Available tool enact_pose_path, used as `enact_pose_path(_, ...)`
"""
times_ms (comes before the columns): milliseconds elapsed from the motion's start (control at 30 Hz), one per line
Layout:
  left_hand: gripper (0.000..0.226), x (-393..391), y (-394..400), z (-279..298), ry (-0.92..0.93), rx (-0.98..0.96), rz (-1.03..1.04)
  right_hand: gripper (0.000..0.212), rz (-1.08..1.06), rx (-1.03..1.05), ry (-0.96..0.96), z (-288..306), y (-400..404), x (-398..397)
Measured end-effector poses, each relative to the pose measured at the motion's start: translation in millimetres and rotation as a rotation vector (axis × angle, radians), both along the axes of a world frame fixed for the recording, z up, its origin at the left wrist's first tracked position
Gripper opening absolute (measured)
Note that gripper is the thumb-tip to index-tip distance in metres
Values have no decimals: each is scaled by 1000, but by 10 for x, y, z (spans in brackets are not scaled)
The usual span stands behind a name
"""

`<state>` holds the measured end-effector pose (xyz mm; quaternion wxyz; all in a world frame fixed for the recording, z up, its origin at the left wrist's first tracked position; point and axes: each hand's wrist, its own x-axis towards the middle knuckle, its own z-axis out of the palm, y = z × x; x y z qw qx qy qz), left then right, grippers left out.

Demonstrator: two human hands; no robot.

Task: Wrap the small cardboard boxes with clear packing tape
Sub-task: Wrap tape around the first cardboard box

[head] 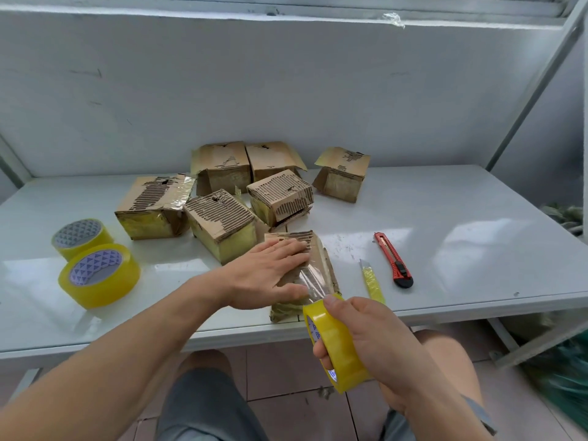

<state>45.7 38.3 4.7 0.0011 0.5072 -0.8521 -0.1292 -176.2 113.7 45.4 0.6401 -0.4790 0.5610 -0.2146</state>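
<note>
Yellow-tinted spare tape rolls (pixel 99 275) to the far left on the table (pixel 445 211), then six worn cardboard boxes (pixel 222 224) clustered behind. Nearer the front edge, left hand (pixel 267 275) flat and open-fingered, pressing the box being wrapped (pixel 313 272), with a clear tape strip (pixel 313 283) stretched from it to the tape roll (pixel 337 342) gripped in the curled right hand (pixel 366 338); further right, a loose blade (pixel 370 280) and red utility knife (pixel 393 259). Best done by keeping the strip taut, smoothing outward with the flat palm, pulling the roll squarely over the near edge.
</note>
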Motion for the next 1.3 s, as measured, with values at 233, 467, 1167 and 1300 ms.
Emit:
enact_pose_path(233,108,74,-15,-17,-90,-18,-87,37,-1,-7,-18,-74,23,-50)
enact_pose_path(467,97,31,9,-126,-49,-69,-64,31,-23,-3,-9,-240,82,-1)
enact_pose_path(1167,93,-6,-311,-70,-133,-48,98,34,-92,-60,-15,-382,-244,193)
enact_pose_path(1300,91,-178,-390,-10,-155,-23,172,40,-97,-46,-75,-347,-384,284)
